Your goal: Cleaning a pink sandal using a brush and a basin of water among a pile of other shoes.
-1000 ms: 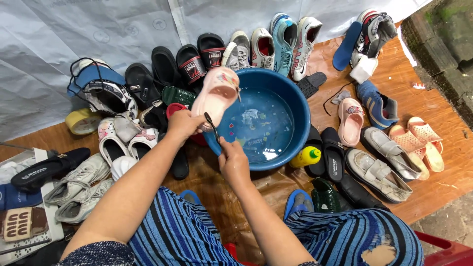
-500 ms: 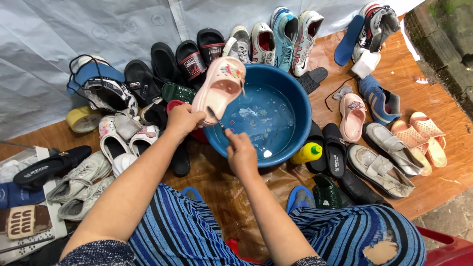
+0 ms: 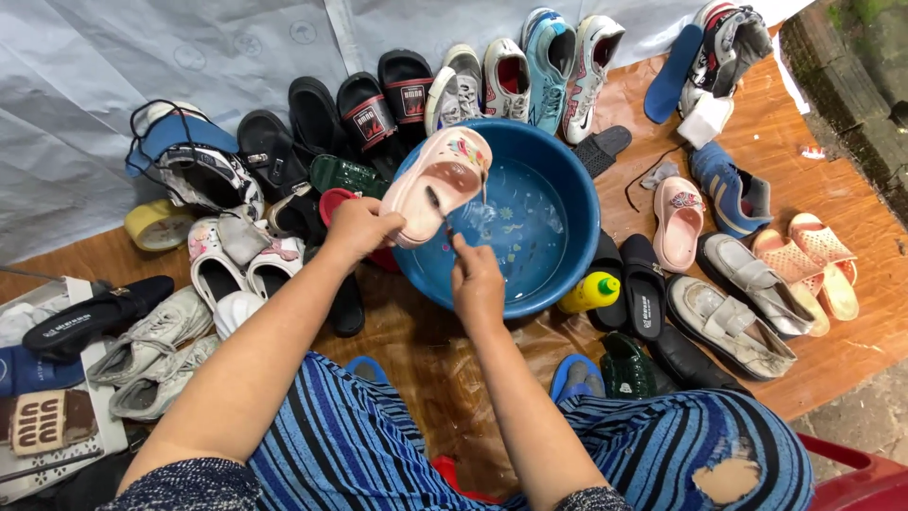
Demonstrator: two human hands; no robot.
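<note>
My left hand [image 3: 355, 227] grips the heel end of a pink slipper [image 3: 445, 180], tilted over the left rim of a blue basin [image 3: 582, 208] with a little water in it. Water drips from the slipper's toe. My right hand [image 3: 476, 279] is closed on a small dark brush [image 3: 437, 206], whose head rests against the slipper's sole. Both forearms reach forward from my lap, which is covered in blue striped cloth.
Many shoes ring the basin: black slides [image 3: 374, 114] and sneakers [image 3: 553, 61] behind, white sneakers [image 3: 142, 345] at left, a second pink slipper [image 3: 678, 220] and sandals [image 3: 804, 260] at right. A yellow bottle with a green cap [image 3: 588, 293] lies beside the basin. Grey tarp hangs behind.
The pink slipper has shifted slightly right and over the basin. My right hand has moved up toward it, bringing the brush against the sole.
</note>
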